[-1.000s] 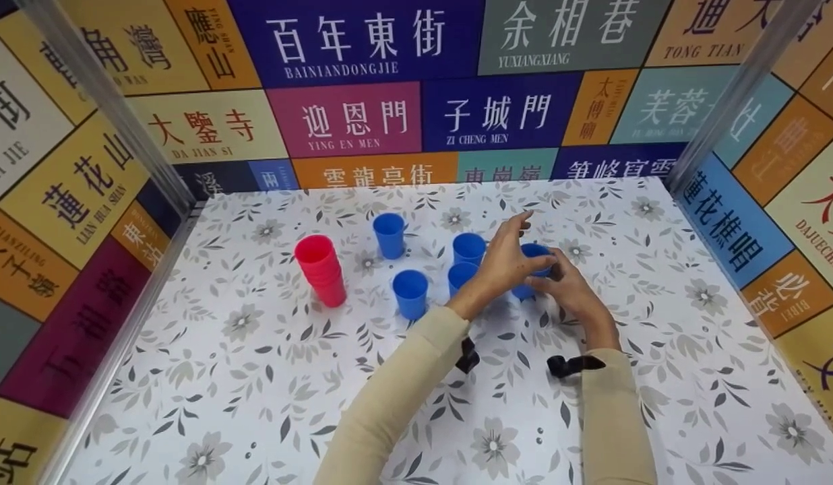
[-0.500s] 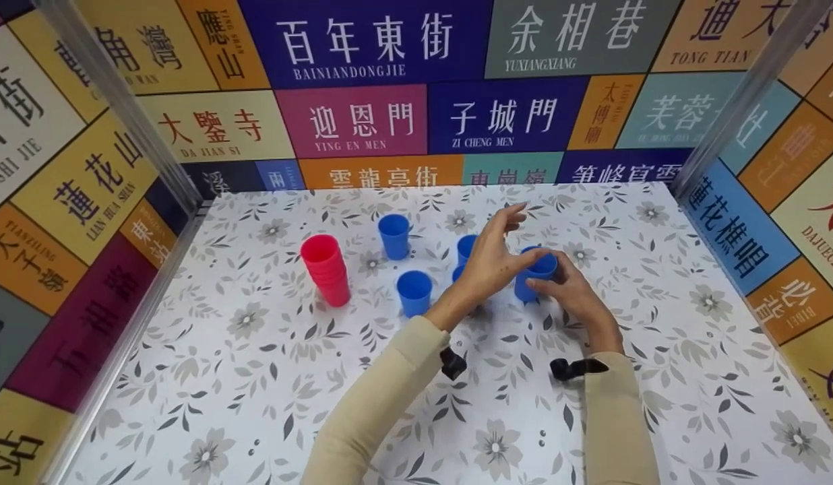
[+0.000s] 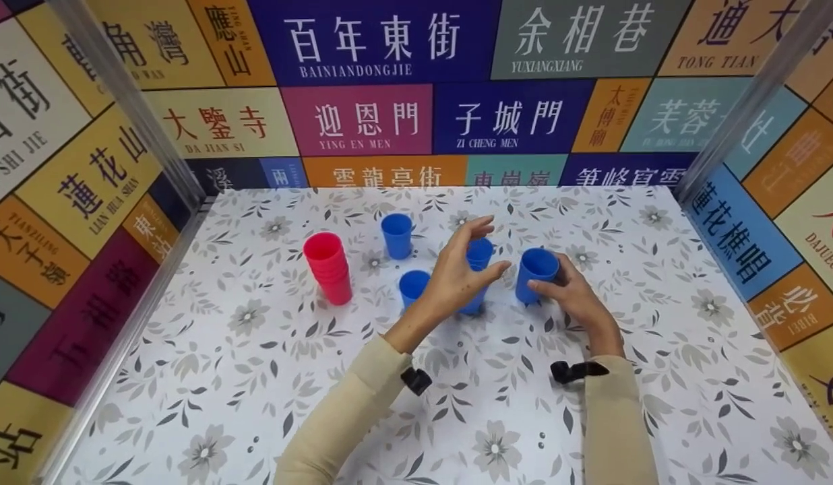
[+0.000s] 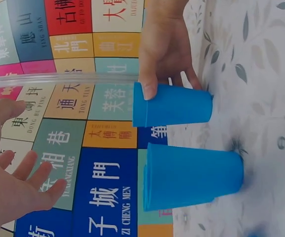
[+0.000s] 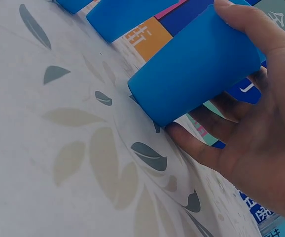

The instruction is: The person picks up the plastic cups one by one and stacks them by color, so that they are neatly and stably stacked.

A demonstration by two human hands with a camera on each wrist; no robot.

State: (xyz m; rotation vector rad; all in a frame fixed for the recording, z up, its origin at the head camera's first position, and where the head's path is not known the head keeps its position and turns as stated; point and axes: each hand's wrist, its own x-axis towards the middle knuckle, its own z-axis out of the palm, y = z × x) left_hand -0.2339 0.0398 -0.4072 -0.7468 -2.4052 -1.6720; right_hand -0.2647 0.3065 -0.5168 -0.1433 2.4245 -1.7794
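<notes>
My right hand [image 3: 581,296] holds a blue cup [image 3: 538,275] upright on the table, thumb on the near side and fingers round the far side. In the right wrist view, the fingers [image 5: 216,118] lie around the cup [image 5: 196,64]. My left hand [image 3: 457,276] is raised with thumb and fingers spread, holding nothing. It partly hides two blue cups, one farther back [image 3: 480,252] and one nearer [image 3: 473,303]. In the left wrist view, the left hand [image 4: 14,173] is apart from the cups, and another blue cup [image 4: 192,175] stands beside the held one [image 4: 177,106].
A stack of red cups [image 3: 329,269] stands at the left. Between it and my left hand are a blue cup [image 3: 397,236] farther back and another [image 3: 412,286] nearer. The flower-patterned table [image 3: 282,404] is bounded by panels of printed signs [image 3: 369,40].
My left hand has moved left, away from the blue cup at the right. My right hand keeps hold of that cup, which has come slightly nearer.
</notes>
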